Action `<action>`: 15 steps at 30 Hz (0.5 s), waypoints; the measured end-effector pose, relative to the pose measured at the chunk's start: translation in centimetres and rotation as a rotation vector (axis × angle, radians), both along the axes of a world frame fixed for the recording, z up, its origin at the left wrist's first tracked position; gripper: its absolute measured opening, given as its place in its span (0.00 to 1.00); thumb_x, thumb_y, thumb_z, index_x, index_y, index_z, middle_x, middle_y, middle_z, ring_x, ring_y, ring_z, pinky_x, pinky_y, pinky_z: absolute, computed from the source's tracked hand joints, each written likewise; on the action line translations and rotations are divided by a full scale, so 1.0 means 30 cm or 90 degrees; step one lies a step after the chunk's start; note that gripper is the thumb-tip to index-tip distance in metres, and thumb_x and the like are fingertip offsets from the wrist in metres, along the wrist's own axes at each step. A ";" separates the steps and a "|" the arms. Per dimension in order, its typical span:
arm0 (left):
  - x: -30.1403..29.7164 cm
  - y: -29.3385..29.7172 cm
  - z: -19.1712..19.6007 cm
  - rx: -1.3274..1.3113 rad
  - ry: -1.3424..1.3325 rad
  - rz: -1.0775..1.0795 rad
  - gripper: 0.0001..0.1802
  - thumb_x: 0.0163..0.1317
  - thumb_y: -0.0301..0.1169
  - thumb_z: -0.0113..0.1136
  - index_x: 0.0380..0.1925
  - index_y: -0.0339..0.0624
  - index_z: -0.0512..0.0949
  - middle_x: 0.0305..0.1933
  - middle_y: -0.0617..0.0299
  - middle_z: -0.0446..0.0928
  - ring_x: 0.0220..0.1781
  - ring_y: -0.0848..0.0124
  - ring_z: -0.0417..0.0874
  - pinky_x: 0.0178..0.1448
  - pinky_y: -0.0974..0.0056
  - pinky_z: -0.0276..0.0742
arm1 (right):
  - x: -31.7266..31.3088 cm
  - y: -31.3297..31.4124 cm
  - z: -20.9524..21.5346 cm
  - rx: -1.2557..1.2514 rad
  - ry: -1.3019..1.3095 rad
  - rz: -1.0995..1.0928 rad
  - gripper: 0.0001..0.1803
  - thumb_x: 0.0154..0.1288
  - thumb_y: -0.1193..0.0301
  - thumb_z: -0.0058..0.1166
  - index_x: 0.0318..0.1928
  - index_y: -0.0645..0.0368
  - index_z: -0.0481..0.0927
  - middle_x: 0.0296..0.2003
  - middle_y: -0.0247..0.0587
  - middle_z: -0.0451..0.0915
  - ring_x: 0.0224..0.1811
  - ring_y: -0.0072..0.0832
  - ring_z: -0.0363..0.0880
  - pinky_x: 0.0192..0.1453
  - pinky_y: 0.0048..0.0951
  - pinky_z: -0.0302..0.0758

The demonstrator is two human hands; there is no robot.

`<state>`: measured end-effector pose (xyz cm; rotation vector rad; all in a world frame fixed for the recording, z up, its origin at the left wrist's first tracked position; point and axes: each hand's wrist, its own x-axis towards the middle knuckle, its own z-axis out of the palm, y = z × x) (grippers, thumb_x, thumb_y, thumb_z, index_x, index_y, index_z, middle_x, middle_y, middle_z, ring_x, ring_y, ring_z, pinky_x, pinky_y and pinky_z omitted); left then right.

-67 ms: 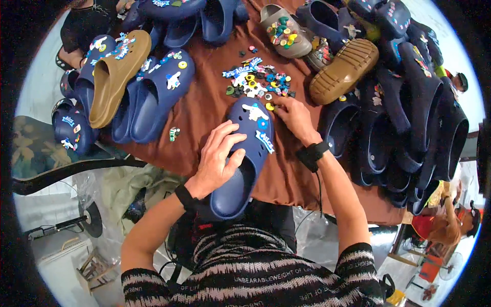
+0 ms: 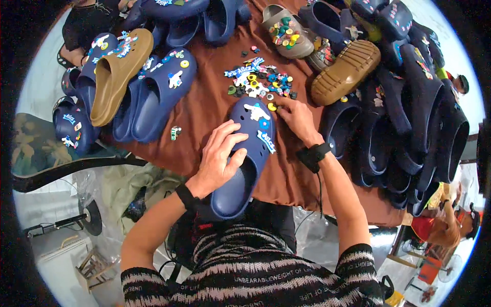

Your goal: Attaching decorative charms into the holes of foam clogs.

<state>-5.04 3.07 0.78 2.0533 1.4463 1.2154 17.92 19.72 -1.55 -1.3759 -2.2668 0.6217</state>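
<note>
A dark blue clog (image 2: 244, 158) lies toe-away on the brown-covered table (image 2: 204, 110) in front of me, with a white character charm and blue charms on its top. My left hand (image 2: 217, 158) rests on the clog's left side, fingers spread over it, holding it down. My right hand (image 2: 295, 116) is at the clog's toe, fingertips on a small yellow charm (image 2: 272, 107) at the edge of a pile of loose colourful charms (image 2: 261, 82). Both wrists wear black bands.
Navy clogs (image 2: 158, 92) and a tan clog (image 2: 120, 71) lie at the left. A grey clog with charms (image 2: 289, 33), an upturned tan sole (image 2: 345, 71) and a stack of navy clogs (image 2: 409, 117) fill the right. A single charm (image 2: 175, 132) lies apart.
</note>
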 end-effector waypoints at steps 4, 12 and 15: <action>-0.003 0.002 0.002 0.009 0.000 -0.007 0.18 0.72 0.40 0.54 0.50 0.38 0.78 0.62 0.45 0.73 0.70 0.44 0.70 0.72 0.46 0.64 | 0.014 0.008 -0.011 -0.053 0.129 -0.027 0.12 0.65 0.68 0.58 0.47 0.58 0.84 0.34 0.52 0.86 0.39 0.46 0.86 0.44 0.43 0.79; -0.006 -0.003 0.000 0.007 0.002 -0.001 0.19 0.73 0.42 0.53 0.50 0.38 0.78 0.62 0.45 0.73 0.70 0.44 0.70 0.72 0.46 0.65 | -0.099 -0.021 0.117 -0.200 0.298 0.086 0.10 0.65 0.72 0.60 0.43 0.66 0.82 0.32 0.45 0.85 0.34 0.28 0.82 0.40 0.31 0.78; -0.006 -0.003 -0.003 0.007 0.002 0.003 0.19 0.72 0.42 0.53 0.51 0.38 0.78 0.62 0.44 0.73 0.70 0.44 0.69 0.72 0.46 0.65 | -0.172 -0.061 0.187 -0.172 0.273 0.141 0.09 0.63 0.72 0.62 0.40 0.65 0.83 0.34 0.45 0.86 0.36 0.35 0.84 0.42 0.35 0.79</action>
